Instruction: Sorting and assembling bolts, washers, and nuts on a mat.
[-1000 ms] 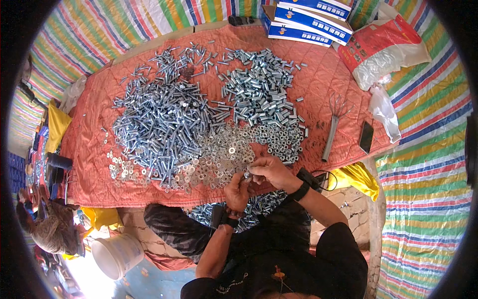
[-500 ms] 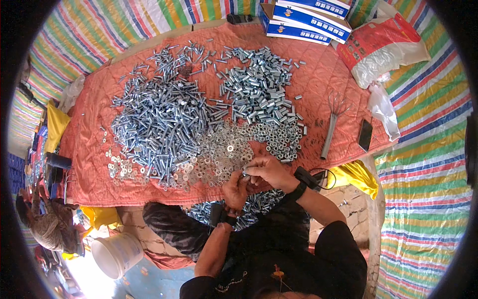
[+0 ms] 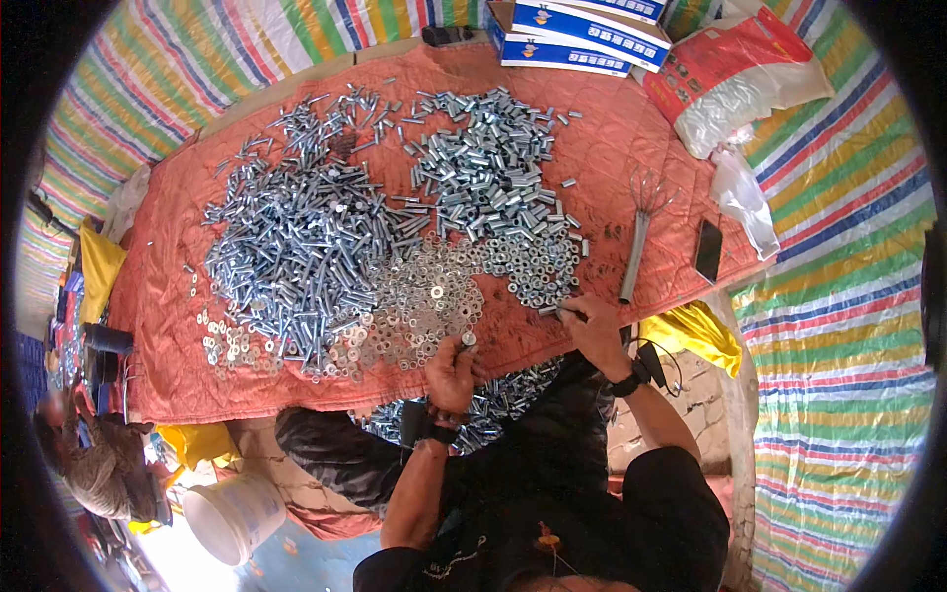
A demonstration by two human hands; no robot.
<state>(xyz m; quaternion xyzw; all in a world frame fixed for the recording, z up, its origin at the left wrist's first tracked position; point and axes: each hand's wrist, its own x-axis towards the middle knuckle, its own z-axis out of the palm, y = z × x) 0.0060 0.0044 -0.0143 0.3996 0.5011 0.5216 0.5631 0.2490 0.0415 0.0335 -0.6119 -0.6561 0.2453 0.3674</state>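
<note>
My left hand [image 3: 452,383] is closed, with a small metal fastener [image 3: 469,338] upright between thumb and fingertips; its top is round and pale like a washer. Its shank is hidden by the fingers. At the near edge of the hex nut pile [image 3: 543,271], my right hand [image 3: 598,338] has its thumb and index finger drawn together; what they pinch is too small to make out. A short silver piece [image 3: 548,311] lies at those fingertips. Loose flat washers [image 3: 419,306] are spread just beyond my left hand.
Bolts [image 3: 306,247] form a large heap on the red quilted cloth [image 3: 631,109], beside metal sleeves [image 3: 483,148]. More bolts [image 3: 498,407] lie at my lap. A wire whisk-like tool [image 3: 633,252] and a phone [image 3: 707,251] are at right. Blue-white boxes [image 3: 562,54] stand behind.
My hands, together before, are now apart. The right has moved right to the nuts; the left has shifted slightly left with the fastener. The whole view has shifted a little.
</note>
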